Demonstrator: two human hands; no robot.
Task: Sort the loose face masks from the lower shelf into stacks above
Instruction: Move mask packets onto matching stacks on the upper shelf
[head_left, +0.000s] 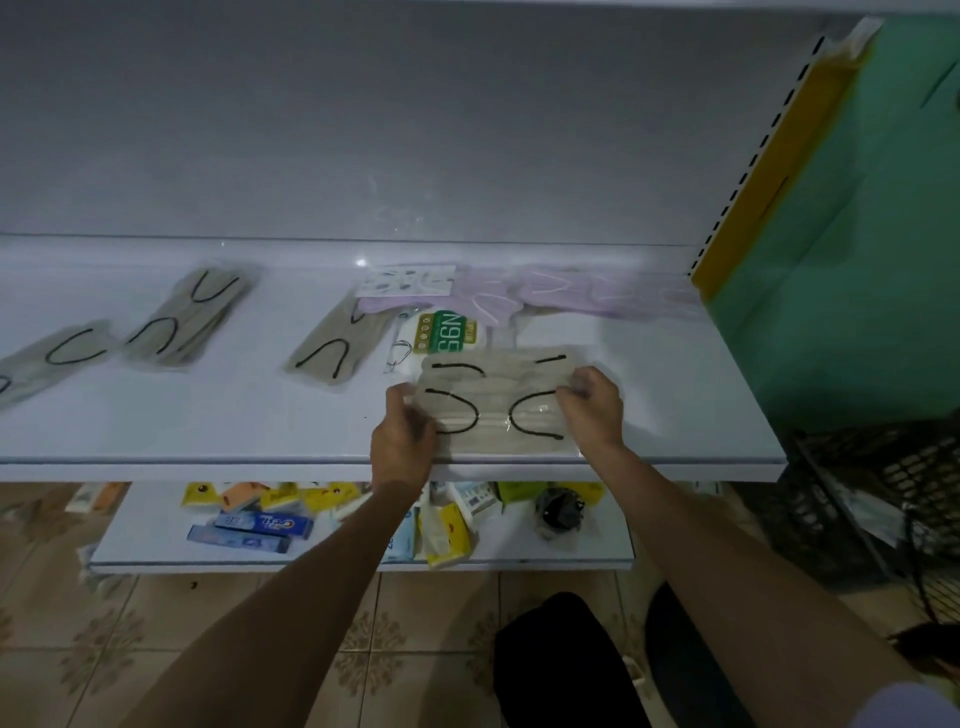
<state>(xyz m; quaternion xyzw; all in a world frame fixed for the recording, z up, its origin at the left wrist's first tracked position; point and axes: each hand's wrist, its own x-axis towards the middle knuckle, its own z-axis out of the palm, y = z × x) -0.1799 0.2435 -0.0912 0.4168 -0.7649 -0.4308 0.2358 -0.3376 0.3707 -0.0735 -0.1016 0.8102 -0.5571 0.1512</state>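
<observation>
A stack of beige face masks with black ear loops (496, 402), in clear wrappers, lies near the front edge of the white upper shelf (208, 431). My left hand (402, 436) grips its left end and my right hand (592, 402) pinches its right end. Further beige mask stacks lie to the left: one (332, 348) mid-shelf, another (189, 319) and a third (57, 358) at the far left. Lilac masks (545, 293) lie along the back. A white N95 mask pack (441, 332) sits just behind the held stack.
The lower shelf (597, 556) holds toothpaste boxes (260, 527), yellow tissue packs (447, 535) and a dark mask in a wrapper (561, 512). A black crate (872, 499) stands at the right. A green and yellow side panel (831, 234) bounds the shelf on the right.
</observation>
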